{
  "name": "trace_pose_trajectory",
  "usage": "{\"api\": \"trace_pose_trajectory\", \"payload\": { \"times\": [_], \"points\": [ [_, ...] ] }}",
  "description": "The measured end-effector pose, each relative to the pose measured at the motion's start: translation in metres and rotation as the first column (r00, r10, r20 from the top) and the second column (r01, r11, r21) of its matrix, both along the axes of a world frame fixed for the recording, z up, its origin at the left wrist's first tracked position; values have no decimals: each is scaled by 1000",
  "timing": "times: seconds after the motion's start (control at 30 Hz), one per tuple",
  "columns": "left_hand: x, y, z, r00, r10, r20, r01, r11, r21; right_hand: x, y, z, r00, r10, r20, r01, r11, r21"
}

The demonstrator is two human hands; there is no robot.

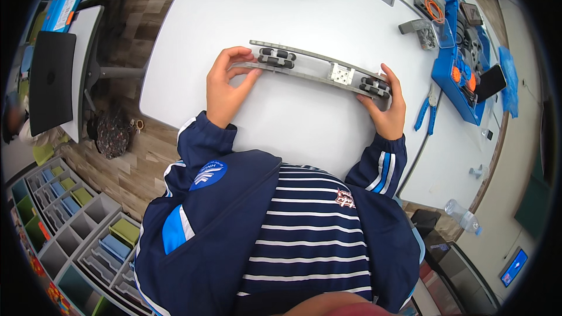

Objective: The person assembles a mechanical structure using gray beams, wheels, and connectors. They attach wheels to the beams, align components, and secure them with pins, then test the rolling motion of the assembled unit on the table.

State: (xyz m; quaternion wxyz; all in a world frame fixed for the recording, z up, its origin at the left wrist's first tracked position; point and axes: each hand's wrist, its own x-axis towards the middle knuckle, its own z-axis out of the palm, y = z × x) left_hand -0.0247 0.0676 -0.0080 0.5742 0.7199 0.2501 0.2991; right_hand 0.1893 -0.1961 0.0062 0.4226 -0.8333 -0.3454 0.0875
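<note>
Between my two hands is a long robot chassis piece (313,64), made of two parallel grey metal rails. Black roller wheels (277,58) sit between the rails near its left end, and more black rollers (374,86) near its right end. A white block with holes (341,74) is set between the rails, right of the middle. My left hand (228,85) pinches the left end, thumb on the near rail and fingers behind. My right hand (387,108) grips the right end around the rollers, thumb in front and fingers on the far side.
On the white table (199,29), blue-handled pliers (430,108) lie right of my right hand. Beyond them stands a blue toolbox (451,82) filled with parts. Grey parts (418,30) lie farther back. A clear plastic bottle (462,216) is at the lower right; a black laptop (52,82) stands far left.
</note>
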Motion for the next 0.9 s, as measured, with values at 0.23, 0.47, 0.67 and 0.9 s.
{"api": "trace_pose_trajectory", "payload": {
  "times": [0.23, 0.47, 0.67, 0.9],
  "points": [
    [-5, 10, 3, 999, -14, -39, 15, 999, 28, 7, -6, -2, 999, 38, 20, -39, 999, 21],
    [-8, 16, 7, 996, -11, -87, 23, 990, 136, 11, -18, 12, 996, 22, -82, -19, 999, 29],
    [-35, 46, 7, 987, 95, -133, -69, 980, 189, 11, -19, 13, 998, 43, -55, -45, 998, -36],
    [-56, 76, 0, 961, 270, -63, -264, 961, 85, 8, -15, 15, 998, 30, -51, -34, 997, -73]
  ]
}}
